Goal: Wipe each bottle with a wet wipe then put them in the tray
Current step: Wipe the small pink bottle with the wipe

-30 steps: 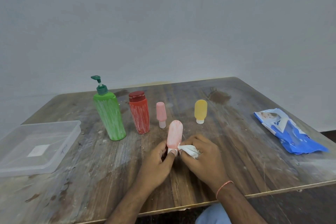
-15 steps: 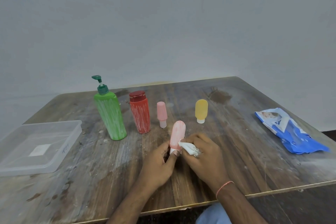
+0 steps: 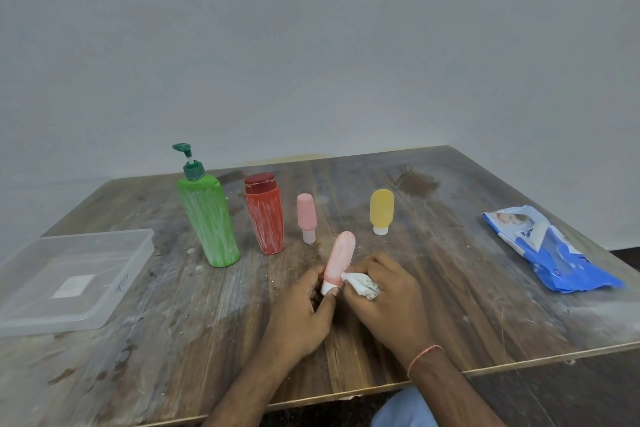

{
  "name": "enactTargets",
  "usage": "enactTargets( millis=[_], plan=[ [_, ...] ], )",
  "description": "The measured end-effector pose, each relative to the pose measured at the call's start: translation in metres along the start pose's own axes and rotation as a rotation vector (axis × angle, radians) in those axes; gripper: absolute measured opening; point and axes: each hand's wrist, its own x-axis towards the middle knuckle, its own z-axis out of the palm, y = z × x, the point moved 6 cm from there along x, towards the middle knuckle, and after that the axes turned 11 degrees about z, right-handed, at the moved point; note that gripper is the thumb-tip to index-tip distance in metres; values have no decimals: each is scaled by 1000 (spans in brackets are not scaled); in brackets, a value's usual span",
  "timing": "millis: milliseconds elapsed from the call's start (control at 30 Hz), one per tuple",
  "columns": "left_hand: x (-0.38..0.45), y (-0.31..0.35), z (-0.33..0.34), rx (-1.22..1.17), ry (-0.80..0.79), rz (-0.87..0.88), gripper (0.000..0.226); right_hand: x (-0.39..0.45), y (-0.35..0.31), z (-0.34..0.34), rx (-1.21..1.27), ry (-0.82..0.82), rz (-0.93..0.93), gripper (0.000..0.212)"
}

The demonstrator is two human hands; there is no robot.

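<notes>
My left hand [image 3: 304, 308] grips the white cap end of a pink bottle [image 3: 341, 258], which stands cap down and leans slightly right. My right hand [image 3: 388, 295] holds a crumpled white wet wipe [image 3: 360, 284] against the bottle's lower right side. Behind stand a green pump bottle [image 3: 209, 218], a red bottle [image 3: 265, 218], a small pink bottle [image 3: 306, 217] and a yellow bottle [image 3: 381, 210], the green and red ones smeared with white streaks. A clear plastic tray [image 3: 135, 239] lies at the table's left, with nothing in it but a label on its floor.
A blue and white wet wipe pack [image 3: 550, 250] lies at the right side of the worn wooden table [image 3: 485, 288]. The table's front edge runs just below my wrists. A plain grey wall stands behind.
The pink bottle has tilted a little to the right, and the wipe has slid slightly up along its lower side. Both hands have stayed in nearly the same place.
</notes>
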Motion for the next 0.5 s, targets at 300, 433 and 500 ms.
enactTargets(
  millis=[300,433,500],
  plan=[
    [0,0,-1,20,8,-18,40,-1,-2,1,-10,-12,-19,26],
    [0,-1,-2,16,16,-29,37,-3,-8,1,29,-69,-72,22],
    [0,-1,-2,20,30,-24,38,-3,-7,1,6,-43,-71,18]
  ],
)
